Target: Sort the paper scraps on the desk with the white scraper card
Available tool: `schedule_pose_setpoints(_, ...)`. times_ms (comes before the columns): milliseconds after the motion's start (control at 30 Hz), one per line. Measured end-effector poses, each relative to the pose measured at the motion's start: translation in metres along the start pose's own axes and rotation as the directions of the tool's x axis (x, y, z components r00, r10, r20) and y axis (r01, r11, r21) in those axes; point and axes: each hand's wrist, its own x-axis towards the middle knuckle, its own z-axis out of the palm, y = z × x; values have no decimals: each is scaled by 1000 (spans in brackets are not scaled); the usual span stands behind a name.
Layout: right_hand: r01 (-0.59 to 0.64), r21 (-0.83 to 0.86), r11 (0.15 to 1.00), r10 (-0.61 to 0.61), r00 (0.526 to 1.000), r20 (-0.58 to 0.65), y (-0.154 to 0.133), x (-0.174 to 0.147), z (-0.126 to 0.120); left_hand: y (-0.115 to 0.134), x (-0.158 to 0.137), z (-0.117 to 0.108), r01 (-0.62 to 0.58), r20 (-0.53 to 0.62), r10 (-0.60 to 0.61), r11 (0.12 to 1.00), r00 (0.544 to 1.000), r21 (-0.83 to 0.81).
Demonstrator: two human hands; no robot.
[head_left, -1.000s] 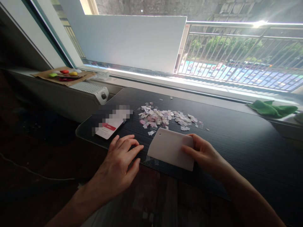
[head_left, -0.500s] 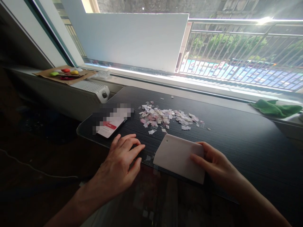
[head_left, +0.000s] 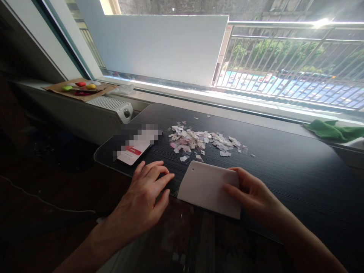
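Observation:
My right hand (head_left: 247,191) grips a flat pale panel (head_left: 209,189) by its right end, thumb on top. The panel is roughly rectangular, with a small hole near its upper left corner; its exact kind I cannot tell. It lies at the near edge of the dark table (head_left: 273,159). Just beyond it is a loose heap of small paper scraps (head_left: 190,139), mostly white with some pinkish ones. To the left of the panel and apart from it, my left hand (head_left: 149,189) holds nothing, its fingers spread and slightly bent at the table edge.
A phone (head_left: 132,151), partly blurred out, lies on the table's left side. Behind it stand a radiator (head_left: 113,104) and brown paper (head_left: 57,89) carrying several colourful items. A green cloth (head_left: 332,130) rests on the windowsill at right. A white cable (head_left: 48,203) runs below left.
My right hand has slid the pale panel a little to the left, towards my left hand. Small scraps at the table's near edge no longer show there. My left hand stays in place.

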Motion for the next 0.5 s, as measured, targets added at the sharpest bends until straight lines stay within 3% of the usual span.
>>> schedule_pose_setpoints(133, -15, -29, 999, 13, 997, -73, 0, -2, -1, 1, 1, 0, 3, 7, -3, 1000, 1000, -18)
schedule_pose_setpoints(300, 24, -57, 998, -26, 999, -32, -1, -6, -4, 2, 5, -1, 13, -21, -14, 1000, 1000, -24)
schedule_pose_setpoints(367, 53, -87, 995, -64, 990, -125, -2, -3, -8, 2, 6, 0, 16, -24, -16, 1000, 1000, -22)
schedule_pose_setpoints(500, 134, -202, 970, -195, 926, -324, -7, 18, -8, 2, 9, 3, 14, -16, -15, 1000, 1000, -15)
